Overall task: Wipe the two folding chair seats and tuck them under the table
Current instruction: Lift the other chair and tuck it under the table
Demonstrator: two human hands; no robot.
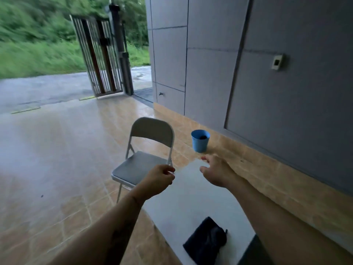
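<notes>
A grey folding chair (142, 161) stands unfolded on the tiled floor, just beyond the far left corner of a white table (183, 199). A dark cloth (207, 240) lies crumpled on the table near its front edge. My left hand (158, 177) hovers over the table's far left corner, next to the chair seat, fingers curled with nothing visible in them. My right hand (215, 172) is stretched over the table's far end, fingers spread and empty. Only one chair is in view.
A blue bucket (200, 140) sits on the floor by the grey wall (267, 92), beyond the table. A barred gate (99, 56) stands open at the back. Glossy tiled floor (57, 159) stretches to the left.
</notes>
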